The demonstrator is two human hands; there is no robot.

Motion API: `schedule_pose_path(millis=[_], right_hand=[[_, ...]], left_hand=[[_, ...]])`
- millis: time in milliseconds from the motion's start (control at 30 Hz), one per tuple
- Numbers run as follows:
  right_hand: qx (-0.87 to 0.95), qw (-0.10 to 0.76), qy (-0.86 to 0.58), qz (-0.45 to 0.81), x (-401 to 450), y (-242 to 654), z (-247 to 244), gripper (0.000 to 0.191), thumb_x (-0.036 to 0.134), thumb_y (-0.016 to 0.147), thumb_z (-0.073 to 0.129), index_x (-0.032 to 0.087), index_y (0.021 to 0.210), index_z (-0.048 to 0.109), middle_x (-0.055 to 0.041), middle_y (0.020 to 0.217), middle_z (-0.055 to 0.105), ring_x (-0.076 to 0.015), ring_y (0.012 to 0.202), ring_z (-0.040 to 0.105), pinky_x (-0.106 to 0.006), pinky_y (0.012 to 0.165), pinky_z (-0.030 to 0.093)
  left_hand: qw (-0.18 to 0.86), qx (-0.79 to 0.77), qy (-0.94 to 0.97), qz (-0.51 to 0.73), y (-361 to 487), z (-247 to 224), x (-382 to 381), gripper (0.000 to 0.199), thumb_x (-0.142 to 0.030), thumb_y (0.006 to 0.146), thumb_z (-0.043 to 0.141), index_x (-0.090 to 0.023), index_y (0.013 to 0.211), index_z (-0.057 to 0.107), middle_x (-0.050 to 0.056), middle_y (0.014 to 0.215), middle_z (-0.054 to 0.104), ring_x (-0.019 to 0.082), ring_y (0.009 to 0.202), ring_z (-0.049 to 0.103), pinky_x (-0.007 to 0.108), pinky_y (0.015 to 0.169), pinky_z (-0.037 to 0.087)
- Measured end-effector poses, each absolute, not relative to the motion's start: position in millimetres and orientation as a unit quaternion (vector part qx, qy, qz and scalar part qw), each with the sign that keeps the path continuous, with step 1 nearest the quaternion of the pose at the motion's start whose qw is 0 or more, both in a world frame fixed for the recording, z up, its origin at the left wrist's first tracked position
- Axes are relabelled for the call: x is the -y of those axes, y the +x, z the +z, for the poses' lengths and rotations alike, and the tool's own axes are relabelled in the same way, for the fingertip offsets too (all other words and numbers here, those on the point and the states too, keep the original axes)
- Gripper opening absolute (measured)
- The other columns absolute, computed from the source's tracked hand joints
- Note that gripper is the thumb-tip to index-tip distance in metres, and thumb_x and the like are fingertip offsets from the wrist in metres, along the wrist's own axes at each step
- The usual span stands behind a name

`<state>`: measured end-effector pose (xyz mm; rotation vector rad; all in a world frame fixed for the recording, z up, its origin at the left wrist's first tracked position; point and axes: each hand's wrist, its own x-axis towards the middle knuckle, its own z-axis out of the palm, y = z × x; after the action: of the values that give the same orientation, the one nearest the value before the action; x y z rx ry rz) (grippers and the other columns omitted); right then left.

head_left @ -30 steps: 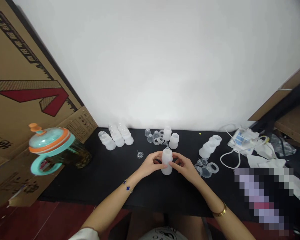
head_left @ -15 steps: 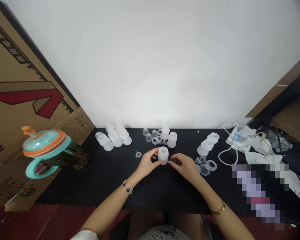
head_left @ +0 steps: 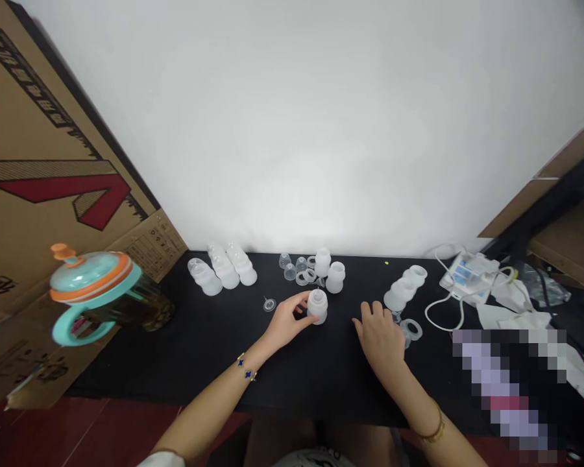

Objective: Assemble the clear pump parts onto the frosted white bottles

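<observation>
My left hand (head_left: pixel 290 320) grips a small white bottle (head_left: pixel 317 307) that stands upright on the black table (head_left: pixel 292 376); a clear nipple-like piece shows in its mouth. My right hand (head_left: pixel 380 334) is apart from the bottle, over the table, back up, fingers spread and holding nothing visible. Just right of it lie clear rings and caps (head_left: pixel 412 329), partly hidden by the hand. Behind them is a group of white bottles (head_left: pixel 405 288). A small clear disc with a stem (head_left: pixel 269 303) lies left of my left hand.
Capped bottles (head_left: pixel 224 269) stand at the back left. Clear domes and rings (head_left: pixel 302 269) lie beside two white bottles (head_left: pixel 335 277) at the back. A large teal jug (head_left: pixel 97 285) stands left, near cardboard; cables and a white box (head_left: pixel 467 275) lie right.
My right hand has moved right, away from the bottle, and turned back up over the table near the clear parts. My left hand stays on the bottle. The view has shifted slightly.
</observation>
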<state>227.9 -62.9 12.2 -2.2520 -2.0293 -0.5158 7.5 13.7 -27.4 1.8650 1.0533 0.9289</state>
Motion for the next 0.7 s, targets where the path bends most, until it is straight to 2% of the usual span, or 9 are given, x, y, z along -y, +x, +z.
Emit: schedule_pose_path(millis=[167,300,433,533,700], right_hand=[[0.649,0.023,-0.738,-0.184,64,235,10,0.015,0.029,0.089,0.067,0.019,0.098,0.061,-0.0138,0.095,0.059,-0.0295,0.084,0.058,-0.031,0.054,0.038],[0.646,0.001,-0.744,-0.169,63,240,4,0.02,0.033,0.089,0.069,0.017,0.1,0.063,-0.0136,0.093,0.06,-0.0291,0.08,0.06,-0.029,0.05,0.036],[0.657,0.02,-0.736,-0.161,59,242,-4,0.019,0.032,0.09,0.067,0.019,0.103,0.063,-0.0127,0.093,0.061,-0.0276,0.079,0.061,-0.028,0.049,0.036],[0.671,0.046,-0.726,-0.145,55,242,-8,0.022,0.028,0.09,0.066,0.021,0.11,0.062,-0.0128,0.1,0.062,-0.0274,0.085,0.061,-0.029,0.053,0.041],[0.701,0.094,-0.702,-0.083,47,236,-11,0.038,0.026,0.087,0.069,0.022,0.123,0.058,-0.0151,0.121,0.061,-0.0307,0.101,0.061,-0.033,0.065,0.051]], left_hand=[[0.393,-0.417,0.735,0.362,8,-26,-14,0.054,-0.033,0.077,0.076,-0.024,0.129,0.062,0.006,0.117,0.07,0.022,0.094,0.064,0.032,0.078,0.05],[0.391,-0.414,0.739,0.36,8,-25,-14,0.054,-0.033,0.077,0.076,-0.025,0.129,0.062,0.005,0.115,0.07,0.021,0.093,0.064,0.032,0.077,0.05],[0.391,-0.416,0.736,0.364,7,-26,-14,0.055,-0.033,0.077,0.076,-0.025,0.129,0.062,0.005,0.116,0.07,0.021,0.093,0.064,0.031,0.077,0.05],[0.393,-0.418,0.735,0.362,7,-25,-13,0.055,-0.033,0.076,0.076,-0.025,0.129,0.062,0.005,0.115,0.071,0.021,0.092,0.064,0.031,0.077,0.05],[0.394,-0.419,0.738,0.353,7,-23,-12,0.055,-0.033,0.077,0.076,-0.025,0.13,0.061,0.005,0.119,0.07,0.022,0.094,0.065,0.032,0.078,0.05]])
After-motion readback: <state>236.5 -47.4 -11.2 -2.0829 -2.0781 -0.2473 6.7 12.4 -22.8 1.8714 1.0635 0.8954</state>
